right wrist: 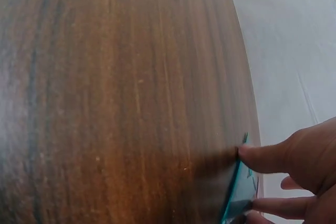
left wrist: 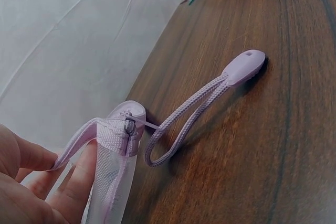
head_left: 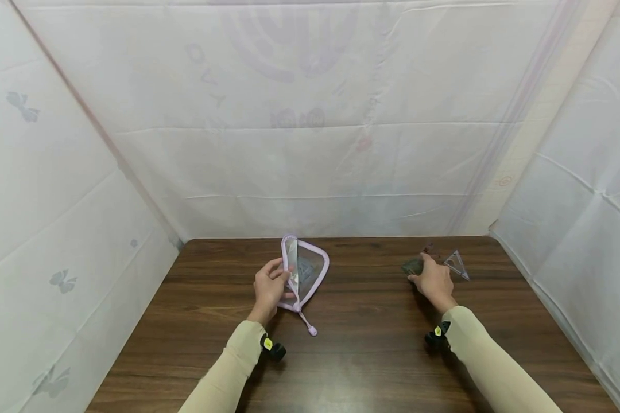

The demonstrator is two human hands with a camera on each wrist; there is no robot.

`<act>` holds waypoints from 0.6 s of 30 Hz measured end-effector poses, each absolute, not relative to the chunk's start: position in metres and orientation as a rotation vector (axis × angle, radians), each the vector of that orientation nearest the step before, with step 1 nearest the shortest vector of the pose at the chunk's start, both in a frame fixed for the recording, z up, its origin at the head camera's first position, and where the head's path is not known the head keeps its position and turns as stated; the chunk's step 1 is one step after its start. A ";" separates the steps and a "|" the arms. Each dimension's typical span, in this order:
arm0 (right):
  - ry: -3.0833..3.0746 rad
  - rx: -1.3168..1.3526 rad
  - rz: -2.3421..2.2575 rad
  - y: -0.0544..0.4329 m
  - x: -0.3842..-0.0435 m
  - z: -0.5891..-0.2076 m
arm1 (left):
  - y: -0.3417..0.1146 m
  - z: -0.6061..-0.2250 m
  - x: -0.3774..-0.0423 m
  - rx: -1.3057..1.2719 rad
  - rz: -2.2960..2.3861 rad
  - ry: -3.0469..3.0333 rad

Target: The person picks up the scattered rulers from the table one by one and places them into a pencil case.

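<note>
The left hand [head_left: 270, 285] has its fingers bent and close together, thumb in front and others behind, pinching the lilac rim of a mesh pouch [head_left: 312, 272]. At about three o'clock from it, well apart, the right hand [head_left: 435, 281] has thumb and fingers a little parted, gripping a thin green piece [head_left: 411, 266] at the hand's ten o'clock. The right wrist view shows that piece tilted up, thumb at its edge.

A thin, slick sheet like this probably handles best pinched lightly by opposite edges, without bending, and raised before it is slid. The pouch looks limp, so a steady hold on the rim should keep its shape; its zip cord [head_left: 312, 331] dangles toward six o'clock and could snag.

A clear triangle [head_left: 462, 267] lies just beside the right hand at two o'clock, so a sideways sweep might knock it. Both flat pieces sit near the counter's [head_left: 361, 350] far edge, with the wall sheet [head_left: 341, 172] behind at twelve. Bare wood between the hands and toward six leaves the roomiest path.
</note>
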State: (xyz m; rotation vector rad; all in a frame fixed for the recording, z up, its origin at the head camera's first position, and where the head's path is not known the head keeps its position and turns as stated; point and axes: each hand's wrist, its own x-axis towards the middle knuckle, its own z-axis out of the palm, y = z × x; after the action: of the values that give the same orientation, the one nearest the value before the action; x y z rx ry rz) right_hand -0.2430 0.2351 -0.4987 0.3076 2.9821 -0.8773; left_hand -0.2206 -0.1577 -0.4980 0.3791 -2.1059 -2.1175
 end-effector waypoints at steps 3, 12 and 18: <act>3.015 0.251 -0.898 0.236 -0.242 -0.501 | -0.158 -0.498 -0.220 0.381 -2.114 -2.108; 3.019 0.133 -0.934 0.243 -0.242 -0.499 | -0.158 -0.498 -0.219 0.378 -2.086 -2.136; 3.042 0.039 -0.919 0.248 -0.243 -0.497 | -0.158 -0.498 -0.219 0.392 -2.081 -2.147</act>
State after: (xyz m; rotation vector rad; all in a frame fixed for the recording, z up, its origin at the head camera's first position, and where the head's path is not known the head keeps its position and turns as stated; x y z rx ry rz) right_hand -0.2432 0.2481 -0.4975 0.0386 3.0420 -0.9190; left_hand -0.2189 -0.1575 -0.4979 0.3917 -2.1471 -2.0805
